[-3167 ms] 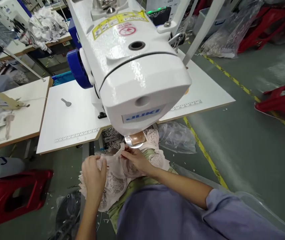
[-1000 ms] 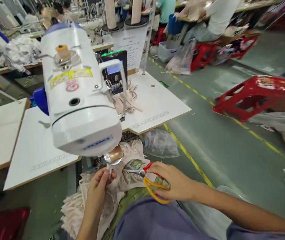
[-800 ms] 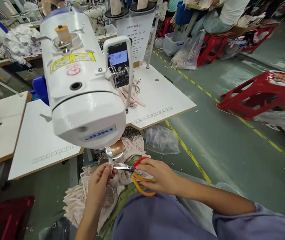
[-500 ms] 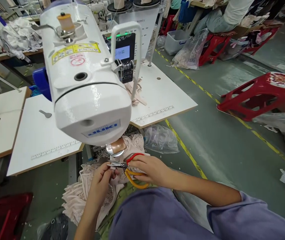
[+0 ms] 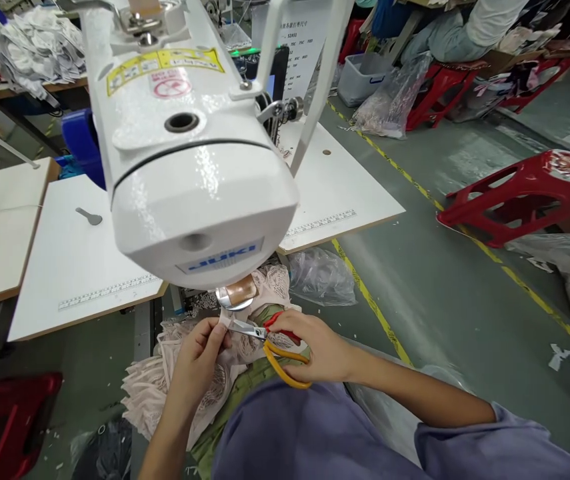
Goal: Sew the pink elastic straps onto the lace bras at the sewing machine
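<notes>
My right hand (image 5: 317, 343) grips a pair of scissors (image 5: 285, 363) with one red and one orange handle. The blades point left and reach my left fingertips. My left hand (image 5: 202, 350) pinches the edge of a pale pink lace bra (image 5: 229, 320) just below the machine's sewing head. More pink lace bras (image 5: 152, 393) lie heaped under and left of my left wrist. Above my hands looms a white sewing machine (image 5: 199, 207) with a round metal and copper-coloured part (image 5: 237, 293) at its lower end.
White table boards with printed rulers flank the machine, the left one (image 5: 75, 253) holding a small grey flat tool (image 5: 89, 216). A red stool (image 5: 525, 193) stands on the floor at right. A plastic bag (image 5: 322, 277) lies below the right board. Someone sits at the back right.
My view has come closer to the machine. The scissors have moved slightly right and down with my right hand, and their blades look closer together. My left hand still pinches the fabric.
</notes>
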`<state>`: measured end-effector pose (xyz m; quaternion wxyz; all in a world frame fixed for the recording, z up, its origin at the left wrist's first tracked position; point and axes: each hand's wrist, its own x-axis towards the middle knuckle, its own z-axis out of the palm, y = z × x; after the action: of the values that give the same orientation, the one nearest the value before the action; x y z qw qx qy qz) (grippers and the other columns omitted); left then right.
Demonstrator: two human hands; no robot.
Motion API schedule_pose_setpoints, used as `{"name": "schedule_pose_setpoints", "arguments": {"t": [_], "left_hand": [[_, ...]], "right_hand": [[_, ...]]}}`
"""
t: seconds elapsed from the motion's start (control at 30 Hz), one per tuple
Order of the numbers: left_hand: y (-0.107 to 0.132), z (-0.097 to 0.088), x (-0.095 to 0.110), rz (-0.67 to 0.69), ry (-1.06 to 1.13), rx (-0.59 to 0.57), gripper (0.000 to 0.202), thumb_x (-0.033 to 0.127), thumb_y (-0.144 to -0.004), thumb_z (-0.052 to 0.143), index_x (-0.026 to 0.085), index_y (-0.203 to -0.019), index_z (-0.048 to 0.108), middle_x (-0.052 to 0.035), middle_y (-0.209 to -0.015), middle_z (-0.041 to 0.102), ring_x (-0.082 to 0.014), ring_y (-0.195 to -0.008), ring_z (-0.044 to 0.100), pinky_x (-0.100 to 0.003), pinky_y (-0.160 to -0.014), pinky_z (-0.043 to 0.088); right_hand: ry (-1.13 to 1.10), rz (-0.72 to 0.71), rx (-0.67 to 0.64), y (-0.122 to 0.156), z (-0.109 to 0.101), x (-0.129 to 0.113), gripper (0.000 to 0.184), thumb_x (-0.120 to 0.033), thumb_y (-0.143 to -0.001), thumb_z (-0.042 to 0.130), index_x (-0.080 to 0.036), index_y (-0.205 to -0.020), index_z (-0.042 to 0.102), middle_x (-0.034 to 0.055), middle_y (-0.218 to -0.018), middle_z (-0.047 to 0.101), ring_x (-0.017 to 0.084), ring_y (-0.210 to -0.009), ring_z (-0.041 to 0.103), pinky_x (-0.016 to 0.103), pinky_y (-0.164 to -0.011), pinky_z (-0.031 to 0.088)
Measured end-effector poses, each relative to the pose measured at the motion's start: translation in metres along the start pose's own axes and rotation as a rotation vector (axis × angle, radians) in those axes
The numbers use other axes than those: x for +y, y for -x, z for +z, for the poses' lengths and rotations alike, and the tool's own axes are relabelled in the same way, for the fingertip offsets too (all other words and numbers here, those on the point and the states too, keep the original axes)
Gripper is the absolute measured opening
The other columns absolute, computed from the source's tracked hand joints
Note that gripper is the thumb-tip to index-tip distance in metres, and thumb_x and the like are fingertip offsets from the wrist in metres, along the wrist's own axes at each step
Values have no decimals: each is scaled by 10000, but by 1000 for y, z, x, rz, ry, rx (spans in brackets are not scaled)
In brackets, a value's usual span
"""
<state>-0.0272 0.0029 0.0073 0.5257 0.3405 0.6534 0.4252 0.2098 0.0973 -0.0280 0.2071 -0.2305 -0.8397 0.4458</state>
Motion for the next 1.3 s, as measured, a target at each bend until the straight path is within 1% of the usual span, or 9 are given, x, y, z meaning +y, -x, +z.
{"name": "schedule_pose_setpoints", "arguments": {"t": [0.43, 0.67, 0.77, 0.87, 0.97, 1.07, 1.17, 1.23, 1.3], "left_hand": [[0, -5, 7, -4, -114, -20, 375, 515, -947, 488, 188, -799, 598, 30, -682, 530, -92, -549, 384, -208, -521, 293], [-5, 3, -3, 33, -85, 87, 364, 497, -950, 499, 188, -777, 584, 27, -694, 552, -97, -620, 465, -197, -586, 371], [-3, 1, -6, 71, -105, 176, 320, 487, -948, 498, 201, -928, 639, -21, -872, 665, -144, -799, 598, -229, -702, 461], [0, -8, -8, 153, -363, 308, 330, 472, -936, 506, 201, -1030, 670, -66, -961, 720, -198, -876, 668, -268, -717, 503], [1, -16, -9, 193, -597, 403, 377, 464, -921, 507, 185, -1130, 649, -93, -946, 745, -236, -886, 702, -294, -692, 525], [-5, -24, -4, 215, -700, 314, 394, 460, -936, 462, 194, -1163, 643, -95, -972, 758, -241, -906, 716, -303, -691, 548], [-14, -33, 6, 212, -710, 111, 382, 425, -982, 382, 200, -1170, 627, -86, -994, 763, -210, -888, 731, -277, -686, 563], [-19, -40, 11, 266, -814, 26, 352, 367, -1006, 350, 188, -1198, 585, -78, -982, 765, -187, -856, 735, -254, -666, 558], [-21, -43, 14, 373, -995, 45, 291, 310, -1005, 366, 180, -1135, 592, -69, -882, 762, -189, -771, 725, -257, -618, 534]], "right_hand": [[24, 118, -160, -23, -8, -9, 453, -337, -801, 755, -221, -1216, 616, 56, -1052, 686, 192, -884, 635, 279, -728, 476], [28, 132, -143, -13, -15, -2, 406, -383, -893, 668, -214, -1260, 624, 68, -1045, 700, 181, -883, 648, 275, -759, 479], [62, 129, -136, -2, -28, 5, 397, -404, -902, 640, -219, -1254, 626, 78, -1083, 699, 193, -909, 658, 284, -776, 484], [150, 202, -197, 5, -54, 16, 385, -414, -904, 617, -238, -1245, 622, 70, -1089, 701, 195, -878, 663, 283, -738, 486], [351, 338, -87, -8, -88, 37, 367, -447, -915, 565, -221, -1197, 631, 71, -976, 708, 192, -749, 640, 278, -634, 450], [589, 423, 146, -46, -126, 68, 373, -463, -924, 525, -175, -1128, 648, 100, -912, 702, 221, -747, 627, 289, -613, 414], [720, 379, 176, -85, -159, 93, 334, -341, -915, 537, -123, -1139, 651, 157, -1041, 698, 269, -893, 639, 330, -725, 456], [740, 319, 200, -97, -164, 95, 339, -271, -919, 518, -95, -1181, 641, 195, -1185, 657, 303, -1057, 610, 390, -880, 459], [666, 253, 298, -95, -149, 83, 352, -276, -941, 497, -98, -1217, 624, 199, -1274, 613, 313, -1174, 560, 441, -992, 425]]}}
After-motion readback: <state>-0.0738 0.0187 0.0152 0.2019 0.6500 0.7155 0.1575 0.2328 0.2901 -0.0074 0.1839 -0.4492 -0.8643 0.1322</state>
